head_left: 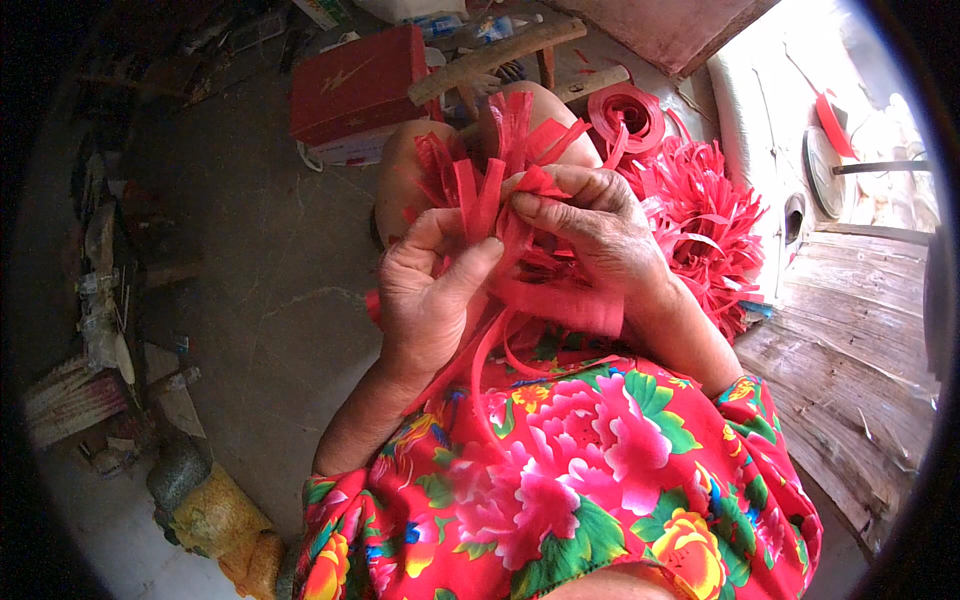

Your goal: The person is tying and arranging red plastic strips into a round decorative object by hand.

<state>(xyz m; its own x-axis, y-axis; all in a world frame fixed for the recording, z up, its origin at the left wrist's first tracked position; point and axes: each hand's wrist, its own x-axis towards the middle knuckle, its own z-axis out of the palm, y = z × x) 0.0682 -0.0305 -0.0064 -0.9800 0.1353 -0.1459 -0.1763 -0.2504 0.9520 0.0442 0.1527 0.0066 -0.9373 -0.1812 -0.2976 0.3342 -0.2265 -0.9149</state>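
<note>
Above my lap, both hands work on a bunch of red ribbon strips (482,200) whose cut ends stick up and outward. My left hand (440,275) grips the bunch from the left, thumb pressed against the strips. Between the thumb and fingers of my right hand (590,225) a red strip end is pinched at the bunch's right side. Long red strips trail down from the bunch onto the flowered red cloth (590,440) over my body. Part of the bunch is hidden behind my fingers.
Beyond my knees lie a roll of red ribbon (627,115) and a large heap of red strips (705,215). A red box (355,85) and a wooden stool (500,62) stand farther off. Wooden boards (850,350) lie at the right; scrap wood (75,400) at the left.
</note>
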